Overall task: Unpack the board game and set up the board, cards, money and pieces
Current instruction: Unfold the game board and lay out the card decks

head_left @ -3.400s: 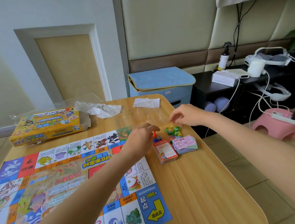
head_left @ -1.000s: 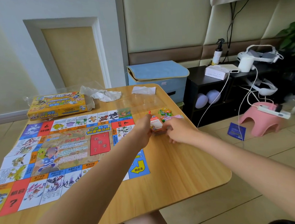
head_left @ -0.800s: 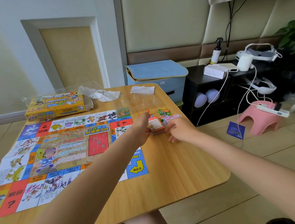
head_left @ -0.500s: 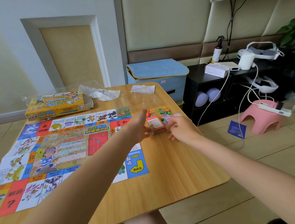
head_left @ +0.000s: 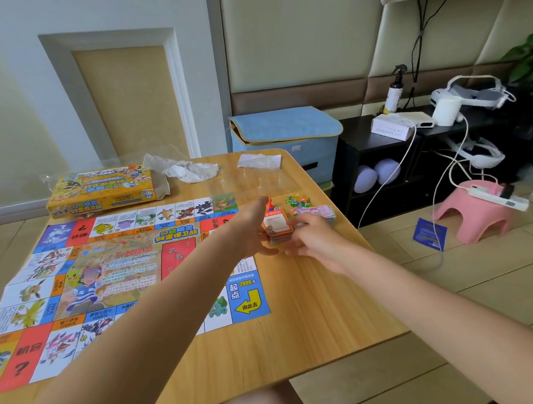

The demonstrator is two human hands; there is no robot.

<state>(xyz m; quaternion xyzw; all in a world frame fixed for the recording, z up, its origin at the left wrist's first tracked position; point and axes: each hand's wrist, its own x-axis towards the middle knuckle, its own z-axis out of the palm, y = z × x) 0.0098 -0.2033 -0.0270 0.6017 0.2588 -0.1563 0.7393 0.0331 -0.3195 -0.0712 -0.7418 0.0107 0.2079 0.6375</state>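
On the left of the light wooden surface [head_left: 317,319] lies the unfolded colourful paper game board [head_left: 111,280], flat and already in place. Beyond it sits the yellow cardboard game box [head_left: 100,190], with crumpled white wrapping [head_left: 185,170] just beside it.

The left hand [head_left: 251,232] reaches over the board's right edge, its fingers [head_left: 259,207] relaxed and fairly wide, touching the left side of the small stack of orange-backed cards [head_left: 279,229]. The right hand [head_left: 316,239] comes to the same stack from the other side; its fingers [head_left: 305,222] are loosely curled at the stack's right edge, but whether they really pinch it cannot be told.

The step seems to be squaring this deck. It is better to press both sides evenly and keep the cards flat, so the pile does not slide apart.

Just behind stand an orange pawn [head_left: 269,204], green and yellow cardboard pieces [head_left: 297,200] and the pink paper money [head_left: 319,212], near the surface's right edge. A careless push could knock them off.
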